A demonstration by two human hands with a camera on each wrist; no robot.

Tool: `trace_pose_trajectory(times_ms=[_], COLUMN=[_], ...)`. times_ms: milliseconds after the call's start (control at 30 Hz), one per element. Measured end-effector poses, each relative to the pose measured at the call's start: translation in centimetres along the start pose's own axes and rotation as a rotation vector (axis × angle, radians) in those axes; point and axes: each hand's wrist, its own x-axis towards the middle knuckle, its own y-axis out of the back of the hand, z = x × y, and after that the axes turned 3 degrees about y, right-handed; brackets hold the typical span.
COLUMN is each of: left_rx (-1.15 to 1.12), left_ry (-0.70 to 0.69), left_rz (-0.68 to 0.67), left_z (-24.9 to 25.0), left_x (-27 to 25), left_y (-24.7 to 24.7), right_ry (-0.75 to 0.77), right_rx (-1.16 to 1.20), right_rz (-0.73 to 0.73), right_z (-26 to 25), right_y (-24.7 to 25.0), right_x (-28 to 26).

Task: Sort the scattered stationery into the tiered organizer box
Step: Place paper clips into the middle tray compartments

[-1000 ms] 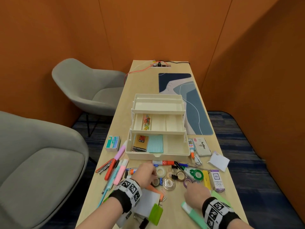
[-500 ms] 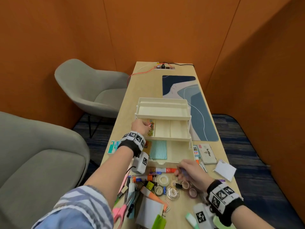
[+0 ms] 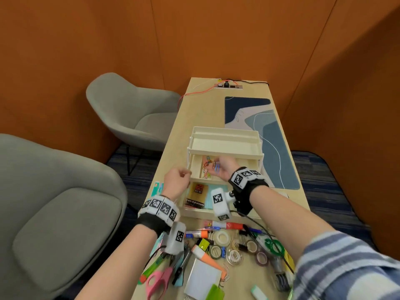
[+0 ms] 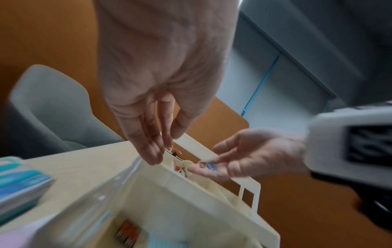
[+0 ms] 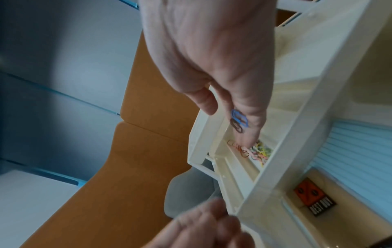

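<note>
The cream tiered organizer stands open mid-table. Its middle tier holds a heap of coloured paper clips, seen too in the right wrist view. My right hand hovers over that compartment, fingers straight. A blue paper clip and a dark one lie loose on its fingers. My left hand hangs just left of the middle tier. Its fingers are relaxed and hold nothing that I can see.
The bottom tier holds a coin-envelope pack and a light blue pad. Near me lie tape rolls, markers, pink scissors and a white notepad. Grey chairs stand on the left. A desk mat lies beyond the box.
My right hand has risen from the scattered pile to the middle tier, carrying paper clips. My left hand has drawn back from that tier to the box's left side.
</note>
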Motion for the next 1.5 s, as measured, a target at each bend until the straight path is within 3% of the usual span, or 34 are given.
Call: trace_pose_trajectory(times_ms=[133,300,400,533,600,733,933,1100,1300,1500], left_rx=[0.056,0.229,0.408,0.705,0.807,0.994,1.167,1.134,0.800,0.664], left_ry=[-0.027,-0.187,-0.303,-0.422,-0.481,-0.546,-0.624,-0.655,-0.546,-0.463], left_rz=[-0.010,-0.096,-0.226,-0.321,-0.324,-0.357,-0.398,-0.455,-0.460,-0.405], left_z=[-2.7,-4.7,-6.6,-8.7,-8.9,-8.8,-8.7,-8.3,-8.2,-8.4], left_x=[-3.3,-8.2,-10.6,-12.5,-12.9,-13.0,-12.8,-12.5,-11.5,-11.5], left_y=[0.3,-1.9,-4.4,-7.1,-7.9,-8.8,-9.2,-9.1,-8.0,-7.6], right_ry=[0.059,0.168,0.176,0.176,0.166,0.267,0.380,0.482,0.591,0.539], right_rx=[-0.093,-0.109,-0.403,-1.051,-1.324,-1.490,-1.596,-1.540,-1.618,-1.557], right_rz=[-0.025,0.030,-0.098,-0.286,-0.308,-0.205,-0.282,-0.309,-0.351,-0.337], right_z=[0.4,2.9,7.0,13.9,16.7,19.5,21.7,22.1,22.2,22.9], right_y=[0.1,2.9,5.3,7.8,8.0,7.1,6.3,7.4,7.8,7.9], right_x=[0.1,-3.7,-7.5,-10.4,-11.5,-13.2,-13.7,-14.1,-13.8,-13.7])
